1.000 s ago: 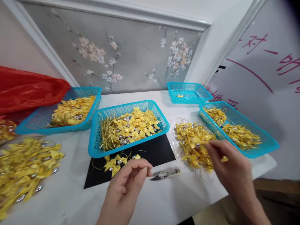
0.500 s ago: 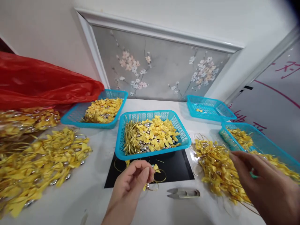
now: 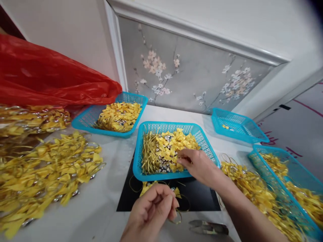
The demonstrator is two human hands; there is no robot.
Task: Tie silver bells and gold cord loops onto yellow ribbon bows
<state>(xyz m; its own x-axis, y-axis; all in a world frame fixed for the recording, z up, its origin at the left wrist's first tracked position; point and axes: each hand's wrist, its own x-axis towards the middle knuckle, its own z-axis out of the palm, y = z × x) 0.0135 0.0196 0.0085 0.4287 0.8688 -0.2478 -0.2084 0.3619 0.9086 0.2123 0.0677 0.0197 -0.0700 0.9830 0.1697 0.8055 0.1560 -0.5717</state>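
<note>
My left hand (image 3: 156, 210) hovers low over the front edge of a black mat (image 3: 204, 198), thumb and fingers pinched together. Whatever it grips is hidden by the fingers; a gold cord loop (image 3: 178, 220) shows just below them. My right hand (image 3: 198, 164) reaches into the middle blue basket (image 3: 137, 169), its bent fingertips close together at the yellow ribbon bows (image 3: 166, 153). What lies between those fingertips cannot be made out. Gold cord stems (image 3: 149, 153) are bunched along that basket's left side, with silver beads among the bows. Thread snips (image 3: 209, 228) lie right of my left hand.
A large heap of bows (image 3: 55, 168) covers the left of the table, near a red plastic bag (image 3: 50, 77). Further blue baskets stand at back left (image 3: 126, 134), back right (image 3: 237, 135) and right (image 3: 282, 174). Another bow pile (image 3: 257, 191) lies under my right forearm.
My right hand has moved left from the right-hand bow pile into the middle basket. My left hand stays pinched near the mat. The camera view has shifted and tilted.
</note>
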